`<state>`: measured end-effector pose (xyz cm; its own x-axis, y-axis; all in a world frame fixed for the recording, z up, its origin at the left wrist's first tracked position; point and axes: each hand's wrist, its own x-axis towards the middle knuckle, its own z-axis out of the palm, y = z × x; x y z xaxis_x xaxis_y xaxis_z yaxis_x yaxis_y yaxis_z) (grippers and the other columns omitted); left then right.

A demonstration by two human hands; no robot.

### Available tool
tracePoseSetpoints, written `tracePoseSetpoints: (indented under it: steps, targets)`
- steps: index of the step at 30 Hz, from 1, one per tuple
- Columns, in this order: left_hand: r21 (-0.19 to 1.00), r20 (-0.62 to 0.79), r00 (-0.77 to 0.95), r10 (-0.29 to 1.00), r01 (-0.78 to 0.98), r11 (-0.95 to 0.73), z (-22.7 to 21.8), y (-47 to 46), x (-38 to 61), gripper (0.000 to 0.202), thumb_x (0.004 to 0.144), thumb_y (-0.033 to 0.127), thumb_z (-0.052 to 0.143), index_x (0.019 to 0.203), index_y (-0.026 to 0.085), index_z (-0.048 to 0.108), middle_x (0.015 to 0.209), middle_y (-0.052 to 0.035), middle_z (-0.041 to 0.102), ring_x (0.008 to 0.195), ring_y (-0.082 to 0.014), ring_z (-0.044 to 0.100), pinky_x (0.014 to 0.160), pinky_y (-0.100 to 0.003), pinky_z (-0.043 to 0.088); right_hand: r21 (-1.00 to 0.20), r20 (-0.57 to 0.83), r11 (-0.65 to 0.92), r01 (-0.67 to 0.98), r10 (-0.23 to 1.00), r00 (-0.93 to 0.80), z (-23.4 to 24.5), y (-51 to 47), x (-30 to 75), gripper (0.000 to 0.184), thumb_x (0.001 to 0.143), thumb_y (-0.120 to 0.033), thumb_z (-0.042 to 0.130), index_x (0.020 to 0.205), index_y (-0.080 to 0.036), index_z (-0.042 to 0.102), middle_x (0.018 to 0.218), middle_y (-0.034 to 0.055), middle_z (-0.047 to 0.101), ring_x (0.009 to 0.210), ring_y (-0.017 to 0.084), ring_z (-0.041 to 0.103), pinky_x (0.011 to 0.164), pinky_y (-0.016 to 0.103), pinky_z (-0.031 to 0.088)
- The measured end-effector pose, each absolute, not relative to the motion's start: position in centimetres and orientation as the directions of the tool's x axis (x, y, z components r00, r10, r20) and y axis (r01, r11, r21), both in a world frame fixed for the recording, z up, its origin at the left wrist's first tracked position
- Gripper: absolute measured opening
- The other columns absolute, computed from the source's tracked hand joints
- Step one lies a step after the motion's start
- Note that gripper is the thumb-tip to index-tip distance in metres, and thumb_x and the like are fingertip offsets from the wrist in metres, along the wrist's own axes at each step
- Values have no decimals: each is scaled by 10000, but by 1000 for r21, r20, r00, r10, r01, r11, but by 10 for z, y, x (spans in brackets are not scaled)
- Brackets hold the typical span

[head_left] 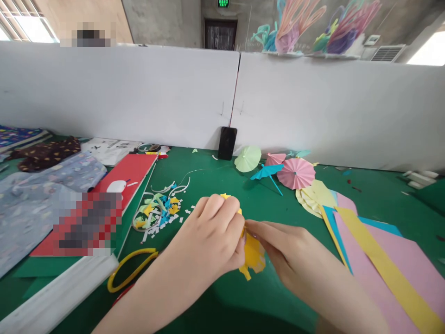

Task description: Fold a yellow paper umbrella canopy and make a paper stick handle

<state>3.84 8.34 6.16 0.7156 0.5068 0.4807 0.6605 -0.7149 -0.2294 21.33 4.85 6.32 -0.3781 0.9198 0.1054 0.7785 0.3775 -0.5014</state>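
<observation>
yellow folded paper (254, 256) sits at centre-front, held just above the green mat (215, 301), pinched from both sides. l hand (212, 236) comes in from the bottom-left w/ forearm angled up, knuckles up, fingers curled over the paper's top and left edge, clamped on it. r hand (281, 253) comes in from the bottom-right, thumb and forefinger stretched flat and nipping the paper's right side; fingertips of both hands nearly meet.

room: bare mat in front of and under the hands. left of the l wrist lies a yellow scissor handle (131, 270), near a white board (59, 297) at the front-left edge. right side is hemmed by overlapping pink, yellow and blue paper sheets (382, 260), close to the r forearm.

further back-left, a scrap pile (157, 213) of paper bits, then a red sheet (129, 172) and patterned fabric (31, 204). behind the hands, open mat, then paper parasols: pale yellow (314, 195), pink (295, 173), blue (266, 172), green (247, 158). a black phone (227, 143) leans on the white partition (139, 93) closing the far edge.
</observation>
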Motion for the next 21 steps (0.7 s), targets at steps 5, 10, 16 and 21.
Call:
tracePoseSetpoints:
  steps: [5,10,16,21]
  targets:
    - [-302,403,770,494,622,-723,57,82,35,100,764,103,514,827,169,555,852,-48,506,807,-210,439,693,-367,408,-487,107,402,776,909,-403,62,50,215,352,823,8,380,903,-231,625,727,-11,674,591,136,637,558,224,489]
    - [-331,386,787,482,606,-724,57,81,34,94,755,88,511,793,171,533,800,-33,454,760,-194,402,647,-349,394,-477,131,426,768,899,-418,61,52,217,344,818,8,384,867,-227,630,667,-17,662,565,135,635,539,221,486]
    - [-312,381,786,487,605,-732,57,81,36,98,762,83,487,805,160,529,795,-32,455,754,-196,413,637,-345,395,-484,133,438,757,892,-431,61,52,218,349,821,5,373,868,-225,631,663,-19,665,565,133,637,548,226,494]
    - [-295,364,786,499,606,-739,59,81,36,101,773,94,462,811,160,528,784,-30,464,739,-196,418,621,-339,391,-505,137,453,734,882,-451,62,52,219,344,816,0,368,851,-214,635,653,-11,665,568,136,634,547,228,495]
